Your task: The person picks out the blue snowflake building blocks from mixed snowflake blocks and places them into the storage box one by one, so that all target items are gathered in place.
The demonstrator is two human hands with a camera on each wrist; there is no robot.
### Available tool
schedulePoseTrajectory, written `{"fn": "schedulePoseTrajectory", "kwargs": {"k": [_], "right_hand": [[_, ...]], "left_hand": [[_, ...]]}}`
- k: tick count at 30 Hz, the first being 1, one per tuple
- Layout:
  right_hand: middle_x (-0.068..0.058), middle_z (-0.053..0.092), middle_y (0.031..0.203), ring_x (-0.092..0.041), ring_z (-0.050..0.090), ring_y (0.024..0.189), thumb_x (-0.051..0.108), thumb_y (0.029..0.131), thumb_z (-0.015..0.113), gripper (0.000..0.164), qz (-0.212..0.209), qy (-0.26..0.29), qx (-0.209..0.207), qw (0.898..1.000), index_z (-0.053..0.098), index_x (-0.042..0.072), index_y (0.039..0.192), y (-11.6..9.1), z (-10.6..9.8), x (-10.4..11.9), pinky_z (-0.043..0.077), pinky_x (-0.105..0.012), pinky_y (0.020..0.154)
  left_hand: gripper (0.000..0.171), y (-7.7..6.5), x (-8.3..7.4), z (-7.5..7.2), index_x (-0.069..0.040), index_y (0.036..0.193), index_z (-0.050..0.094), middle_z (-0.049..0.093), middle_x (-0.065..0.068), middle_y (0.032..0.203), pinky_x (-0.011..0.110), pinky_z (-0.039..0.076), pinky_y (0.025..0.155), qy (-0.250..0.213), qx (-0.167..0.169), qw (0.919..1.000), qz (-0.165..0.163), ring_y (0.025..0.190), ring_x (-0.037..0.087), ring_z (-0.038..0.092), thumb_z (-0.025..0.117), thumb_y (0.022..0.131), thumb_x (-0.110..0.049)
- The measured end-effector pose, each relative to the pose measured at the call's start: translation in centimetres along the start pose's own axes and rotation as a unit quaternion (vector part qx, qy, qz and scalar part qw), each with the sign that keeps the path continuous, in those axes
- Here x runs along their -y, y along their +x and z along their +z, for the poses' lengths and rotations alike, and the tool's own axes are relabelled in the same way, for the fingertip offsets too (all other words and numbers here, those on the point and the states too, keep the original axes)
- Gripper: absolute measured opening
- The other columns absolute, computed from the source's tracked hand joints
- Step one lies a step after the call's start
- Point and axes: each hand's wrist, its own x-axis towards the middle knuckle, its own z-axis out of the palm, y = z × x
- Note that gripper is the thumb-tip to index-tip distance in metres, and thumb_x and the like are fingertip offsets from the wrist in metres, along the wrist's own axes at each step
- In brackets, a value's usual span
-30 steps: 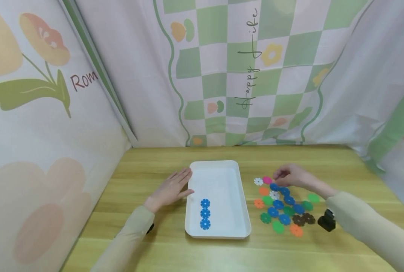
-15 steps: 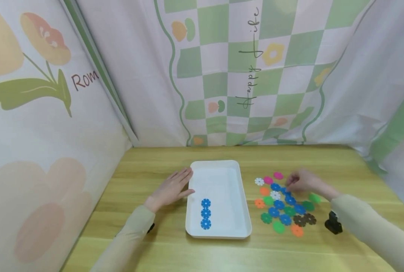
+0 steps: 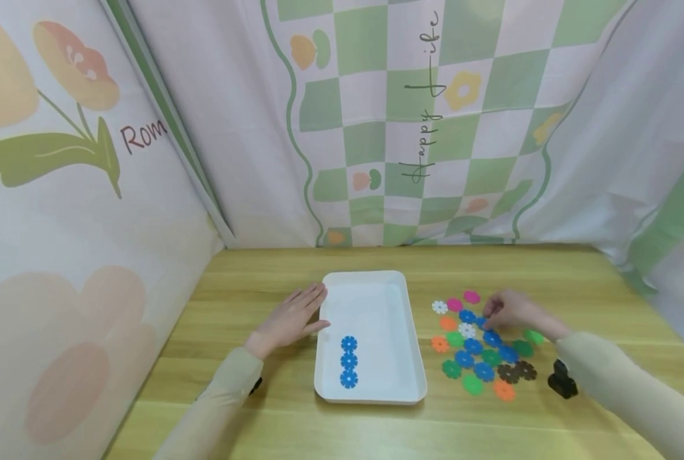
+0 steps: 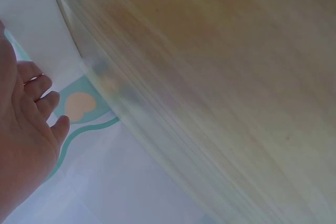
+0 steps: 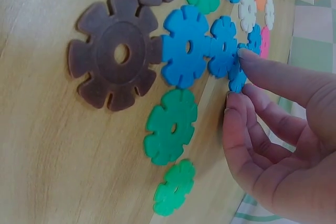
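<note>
My right hand (image 3: 511, 308) pinches a blue snowflake disc (image 5: 238, 81) between thumb and fingertips, among a spread of plastic discs on the table. In the right wrist view the thumb lies on the disc's upper edge and the fingers at its lower edge. Other blue discs (image 5: 185, 46) lie right beside it. Flat and with straight fingers, my left hand (image 3: 289, 319) rests at the left rim of a white tray (image 3: 376, 303). Inside the tray, three blue discs (image 3: 349, 361) form a column at the lower left.
Around the right hand lie orange discs (image 3: 505, 390), brown discs (image 3: 527, 370), green discs (image 3: 473, 384), white discs (image 3: 466, 330) and pink discs (image 3: 472, 297). The wooden table (image 3: 261, 421) ends at a patterned curtain (image 3: 365, 128) behind.
My right hand has moved a little right and toward me, off a pink disc at the far side and onto a blue one. The left hand and tray stay put.
</note>
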Motion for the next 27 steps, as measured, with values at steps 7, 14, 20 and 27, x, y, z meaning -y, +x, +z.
{"fn": "schedulePoseTrajectory", "kwargs": {"k": [7, 14, 20, 27], "right_hand": [[-0.008, 0.068, 0.086, -0.018, 0.061, 0.077, 0.015, 0.079, 0.081, 0.026, 0.002, -0.009, -0.001, 1.000, 0.066, -0.001, 0.093, 0.14, 0.04, 0.03, 0.053, -0.030, 0.066], [-0.007, 0.066, 0.085, -0.018, 0.059, 0.077, 0.014, 0.078, 0.081, 0.026, -0.008, -0.002, -0.001, 1.000, 0.064, -0.001, 0.092, 0.24, 0.06, -0.31, 0.051, -0.029, 0.067], [-0.009, 0.067, 0.087, -0.018, 0.059, 0.079, 0.012, 0.078, 0.078, 0.025, -0.023, 0.006, 0.007, 1.000, 0.065, -0.003, 0.094, 0.05, -0.27, -0.29, 0.051, -0.029, 0.069], [-0.010, 0.066, 0.089, -0.018, 0.059, 0.080, 0.008, 0.082, 0.073, 0.023, -0.033, 0.015, 0.014, 0.999, 0.064, -0.005, 0.098, -0.15, -0.68, 0.53, 0.054, -0.030, 0.070]], "left_hand": [[0.078, -0.06, -0.11, -0.11, -0.007, 0.158, 0.021, 0.020, 0.009, 0.166, 0.045, 0.022, 0.127, 0.002, 0.001, 1.0000, -0.004, 0.154, 0.026, 0.021, 0.038, 0.102, -0.059], [0.078, -0.08, -0.13, -0.14, -0.007, 0.158, 0.020, 0.019, 0.009, 0.166, 0.046, 0.022, 0.127, -0.003, 0.003, 1.0000, -0.001, 0.154, 0.027, 0.021, 0.037, 0.102, -0.059], [0.078, -0.11, -0.04, -0.07, -0.007, 0.158, 0.020, 0.018, 0.009, 0.167, 0.047, 0.022, 0.127, -0.008, 0.003, 1.0000, -0.002, 0.155, 0.027, 0.020, 0.037, 0.102, -0.059], [0.078, -0.18, -0.08, -0.12, -0.007, 0.157, 0.022, 0.020, 0.010, 0.166, 0.047, 0.023, 0.126, -0.012, -0.005, 0.9999, 0.000, 0.154, 0.027, 0.022, 0.039, 0.102, -0.058]]}}
